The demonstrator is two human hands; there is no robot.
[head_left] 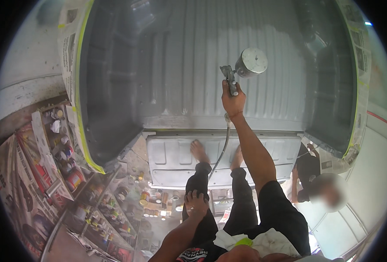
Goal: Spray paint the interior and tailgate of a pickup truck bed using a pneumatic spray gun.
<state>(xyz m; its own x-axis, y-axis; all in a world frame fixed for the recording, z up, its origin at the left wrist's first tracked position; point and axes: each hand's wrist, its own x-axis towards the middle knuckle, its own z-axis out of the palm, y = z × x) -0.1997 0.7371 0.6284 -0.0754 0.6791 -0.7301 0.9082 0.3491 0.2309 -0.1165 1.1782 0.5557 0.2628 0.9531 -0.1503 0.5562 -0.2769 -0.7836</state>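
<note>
Spray gun (229,78), one, metal, with pale-lidded cup (252,63) at its right: held above the ribbed grey floor of the bed (180,87), right of its middle. By the right hand (234,99) the gun's grip was grasped, fingers wrapped around it; trigger position could not be told. By the left hand (196,204) nothing was held; its fingers were laid loosely over the left knee. Hose (222,150), one, was hung from the grip and led down between the legs. Tailgate (171,150), grey, lowered on the near side, was stood upon by bare feet (198,150). Bed edges, left and right, were masked with paper (70,48) and yellow-green tape (78,48). An uneven border between two greys was noted on the far right of the bed floor. Shelves (49,153) were placed at left, cans (144,198) on the ground at near left, and a co-worker (308,168) at near right. For an even coat, it was judged, the gun was best kept at constant height, passes overlapped along the ribs, the cup steadied, and the hose held clear of wet paint and feet.
</note>
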